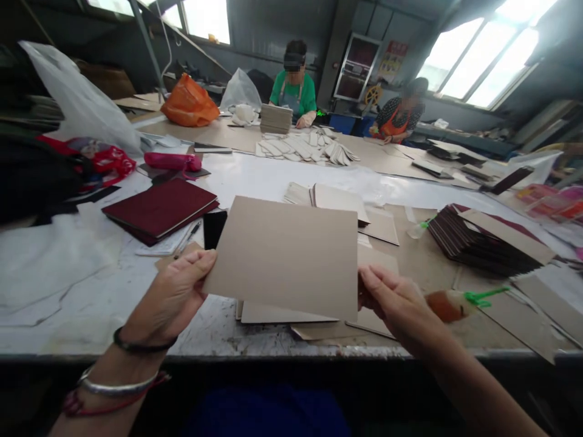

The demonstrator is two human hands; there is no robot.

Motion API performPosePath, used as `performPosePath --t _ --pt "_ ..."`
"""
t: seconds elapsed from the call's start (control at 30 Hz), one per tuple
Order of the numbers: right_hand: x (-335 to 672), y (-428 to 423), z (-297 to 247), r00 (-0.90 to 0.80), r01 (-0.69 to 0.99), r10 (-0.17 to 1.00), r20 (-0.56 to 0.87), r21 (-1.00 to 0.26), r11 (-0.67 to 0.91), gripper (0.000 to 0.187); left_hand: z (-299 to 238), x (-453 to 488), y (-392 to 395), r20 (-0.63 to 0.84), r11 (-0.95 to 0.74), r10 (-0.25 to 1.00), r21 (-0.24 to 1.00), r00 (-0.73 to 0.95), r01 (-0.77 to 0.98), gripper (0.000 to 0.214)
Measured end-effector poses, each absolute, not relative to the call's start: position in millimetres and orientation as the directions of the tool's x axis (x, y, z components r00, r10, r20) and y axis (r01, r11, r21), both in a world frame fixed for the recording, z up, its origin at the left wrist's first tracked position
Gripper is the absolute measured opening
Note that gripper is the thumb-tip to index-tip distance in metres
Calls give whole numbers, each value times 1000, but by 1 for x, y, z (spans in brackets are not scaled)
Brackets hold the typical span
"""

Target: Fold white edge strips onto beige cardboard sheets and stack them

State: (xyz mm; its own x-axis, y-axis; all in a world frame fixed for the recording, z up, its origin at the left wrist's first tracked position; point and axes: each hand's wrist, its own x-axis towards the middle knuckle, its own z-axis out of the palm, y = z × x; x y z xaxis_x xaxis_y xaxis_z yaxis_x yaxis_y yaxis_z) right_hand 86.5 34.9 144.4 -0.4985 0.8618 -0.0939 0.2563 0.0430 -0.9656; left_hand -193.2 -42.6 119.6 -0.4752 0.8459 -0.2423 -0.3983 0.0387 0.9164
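A flat, grey-beige sheet of cardboard (pixel 286 255) is held up in front of me, tilted above the table's front edge. My left hand (pixel 182 288) pinches its left edge between thumb and fingers. On the opposite side, my right hand (pixel 392 297) grips the right edge; its fingertips are partly hidden behind the board. Below the cardboard lies a pale board (pixel 282 314) on a small pile, mostly covered from view. Just behind it stands a stack of light boards (pixel 339 200). A bottle of brown liquid with a green nozzle (pixel 449 305) lies beside my right wrist.
Maroon covers (pixel 161 209) lie at left near a pen (pixel 189 235) and a pink pouch (pixel 173 161). A tall stack of dark-edged covers (pixel 483 243) leans at right. Across the table, two people work near scattered pale pieces (pixel 305 147) and an orange bag (pixel 190 103).
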Motion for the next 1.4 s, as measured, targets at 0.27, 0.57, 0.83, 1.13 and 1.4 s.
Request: performPosePath --t 0.27,0.57,0.83,1.13,1.4 --pt "90 36 93 -352 553 929 -113 -826 110 29 47 -167 -54 -282 136 781 948 -558 -289 35" --pt "90 56 38 -363 736 932 3 -613 288 21 18 -154 -56 -155 346 713 926 -684 151 27" --pt "88 61 24 -333 810 943 -13 -515 280 18 16 -146 -44 -138 459 694 841 -707 286 24" --pt "87 62 21 -359 824 933 22 -463 327 19 10 -146 -41 -127 547 690 736 -712 399 24" --pt "88 72 15 -372 865 925 -79 -392 314 19 12 -142 -40 -139 607 662 677 -737 417 17"
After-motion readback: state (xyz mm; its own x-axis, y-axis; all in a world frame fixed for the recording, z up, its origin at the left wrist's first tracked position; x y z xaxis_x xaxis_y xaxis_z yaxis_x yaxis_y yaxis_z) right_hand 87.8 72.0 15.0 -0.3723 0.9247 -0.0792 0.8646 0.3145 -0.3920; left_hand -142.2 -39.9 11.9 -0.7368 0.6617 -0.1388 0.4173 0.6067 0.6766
